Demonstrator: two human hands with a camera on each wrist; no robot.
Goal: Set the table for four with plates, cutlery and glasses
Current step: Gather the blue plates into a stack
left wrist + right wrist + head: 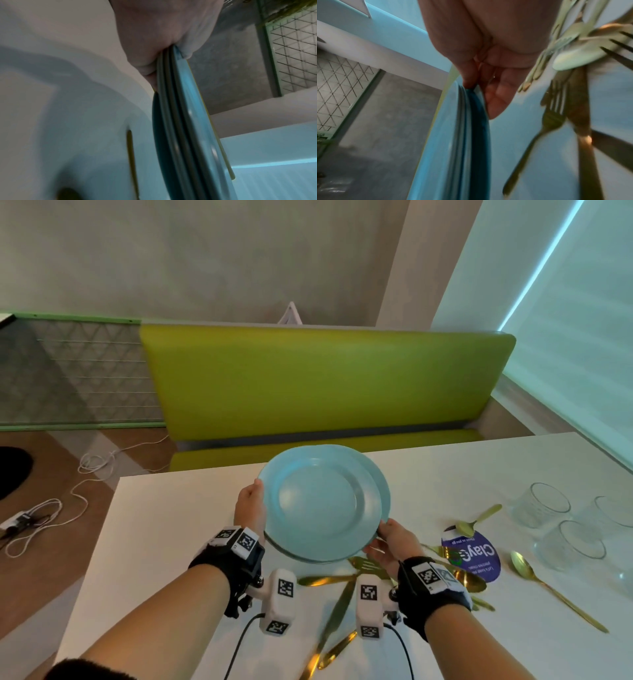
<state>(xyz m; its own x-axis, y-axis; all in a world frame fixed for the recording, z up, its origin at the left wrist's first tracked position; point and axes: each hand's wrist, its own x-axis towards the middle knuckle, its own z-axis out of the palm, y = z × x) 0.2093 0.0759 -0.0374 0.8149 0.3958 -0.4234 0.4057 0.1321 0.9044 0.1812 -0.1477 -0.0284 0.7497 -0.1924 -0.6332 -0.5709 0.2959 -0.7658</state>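
A stack of light blue plates (318,501) hangs tilted above the white table (164,529), held between both hands. My left hand (251,501) grips the stack's left rim; the left wrist view shows the plate edges (173,108) pinched between thumb and fingers. My right hand (387,537) grips the lower right rim, thumb on top, fingers under the plate stack (467,121). Gold cutlery (342,594) lies scattered on the table under and beside the plates, with forks (544,124) close to my right hand. Three clear glasses (548,505) stand at the right.
A purple round card (476,556) lies among the cutlery, and a long gold spoon (548,587) lies right of it. A green bench (322,385) runs along the table's far side. White cables (68,508) lie on the floor at left.
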